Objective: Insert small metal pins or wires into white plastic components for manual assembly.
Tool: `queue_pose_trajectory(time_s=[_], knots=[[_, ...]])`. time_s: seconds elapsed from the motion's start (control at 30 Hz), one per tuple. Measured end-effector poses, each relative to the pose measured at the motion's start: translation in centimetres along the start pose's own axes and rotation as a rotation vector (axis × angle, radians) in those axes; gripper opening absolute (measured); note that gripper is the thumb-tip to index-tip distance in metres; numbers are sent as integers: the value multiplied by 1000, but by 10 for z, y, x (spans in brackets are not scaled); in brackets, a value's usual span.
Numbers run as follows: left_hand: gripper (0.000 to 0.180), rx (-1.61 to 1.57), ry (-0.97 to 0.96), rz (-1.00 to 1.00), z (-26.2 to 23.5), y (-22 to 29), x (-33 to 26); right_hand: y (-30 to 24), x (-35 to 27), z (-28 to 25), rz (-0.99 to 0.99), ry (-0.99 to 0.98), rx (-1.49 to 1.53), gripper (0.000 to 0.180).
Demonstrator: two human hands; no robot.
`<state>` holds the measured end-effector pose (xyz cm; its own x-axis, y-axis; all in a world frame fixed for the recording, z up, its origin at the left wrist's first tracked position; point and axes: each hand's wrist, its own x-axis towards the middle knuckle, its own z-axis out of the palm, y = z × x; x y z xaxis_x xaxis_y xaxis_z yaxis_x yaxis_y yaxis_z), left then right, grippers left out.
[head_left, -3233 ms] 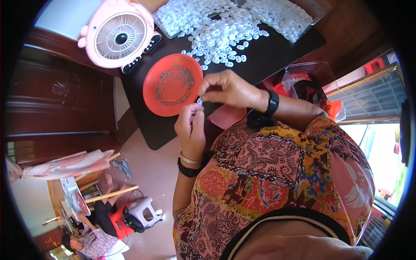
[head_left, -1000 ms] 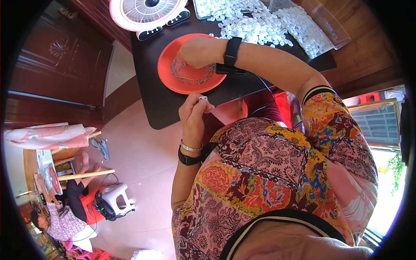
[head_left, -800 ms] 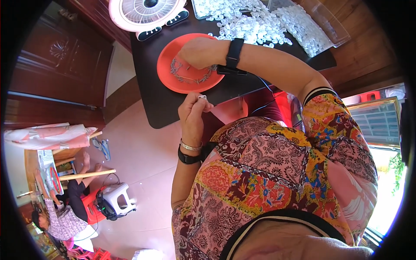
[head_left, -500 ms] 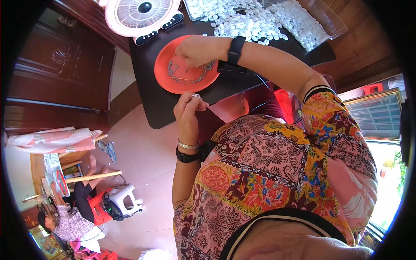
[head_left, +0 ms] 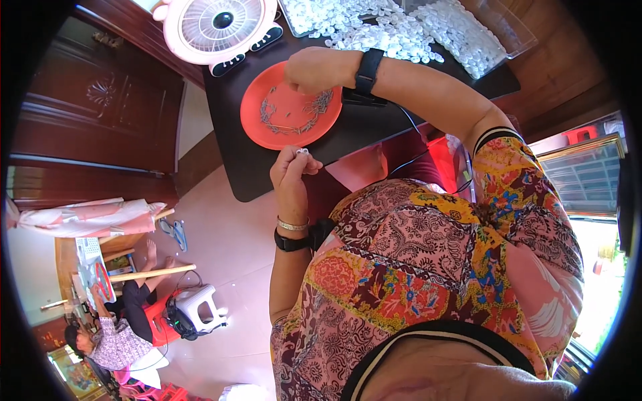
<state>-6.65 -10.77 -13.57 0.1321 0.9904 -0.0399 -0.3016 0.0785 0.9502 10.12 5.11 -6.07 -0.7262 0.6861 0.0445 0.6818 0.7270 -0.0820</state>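
My left hand [head_left: 290, 172] is closed in front of the table edge, pinching a small clear plastic piece [head_left: 303, 151] between thumb and forefinger. Over the far part of a round red plate [head_left: 250, 115] my right hand [head_left: 313, 69] is bent down with its fingers drawn together. Its fingertips are partly hidden, so I cannot make out what is in them. Small grey metal pins or screws [head_left: 319, 101] lie in a loose ring on the plate, thickest at its right side. A single one lies near the middle.
Behind the plate, a heap of clear plastic pieces [head_left: 381, 41] and a filled clear tray [head_left: 461, 40] cover the dark table [head_left: 231, 164]. A pink fan [head_left: 221, 30] stands at the far left. Another person [head_left: 120, 341] sits at lower left, near a white stool [head_left: 200, 311].
My right hand has moved a little to the right over the plate, uncovering more of the plate's middle. My left hand keeps its pinch on the clear piece. The whole view has shifted slightly.
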Motion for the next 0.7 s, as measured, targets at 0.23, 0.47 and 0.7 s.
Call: queue_pose_trajectory(time_s=[0.23,0.47,0.7], knots=[[11,2,-19,5,-1,-1,-1,-10,-4,12,-76,-34,-103,10],[11,16,-16,16,1,1,-2,-24,-1,10,-78,-87,-137,11],[13,-51,-38,-18,1,7,1,-15,-15,-11,41,53,264,19]])
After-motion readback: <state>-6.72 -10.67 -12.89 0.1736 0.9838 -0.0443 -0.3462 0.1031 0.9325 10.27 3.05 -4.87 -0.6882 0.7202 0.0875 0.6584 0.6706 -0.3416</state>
